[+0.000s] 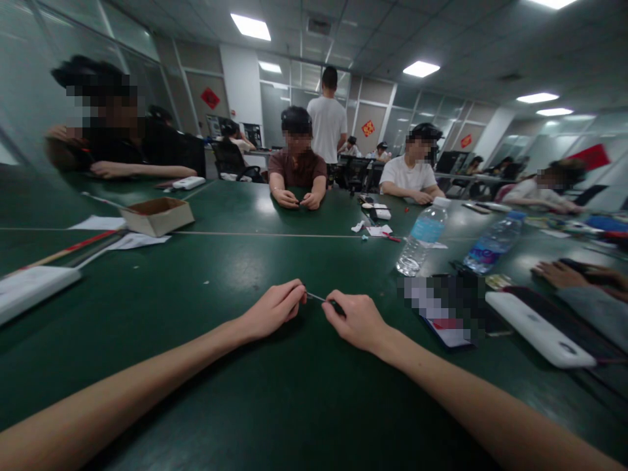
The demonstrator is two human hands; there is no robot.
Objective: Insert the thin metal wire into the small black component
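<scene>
Both my forearms stretch out over a dark green table point(235, 275). My left hand point(272, 309) is closed in a pinch on one end of a thin grey rod-like part point(316, 297). My right hand point(357, 320) is closed too, pinching the other end, where a small dark piece shows between its fingers. The two hands are a few centimetres apart, just above the table top. What the small part is I cannot make out.
Two water bottles point(422, 237) point(493, 243) stand right of centre, with a white device point(537, 330) and a dark booklet point(444, 314) nearer. A cardboard box point(157, 214) and papers lie left. Several people sit around the table; another person's hand point(559, 273) rests at right.
</scene>
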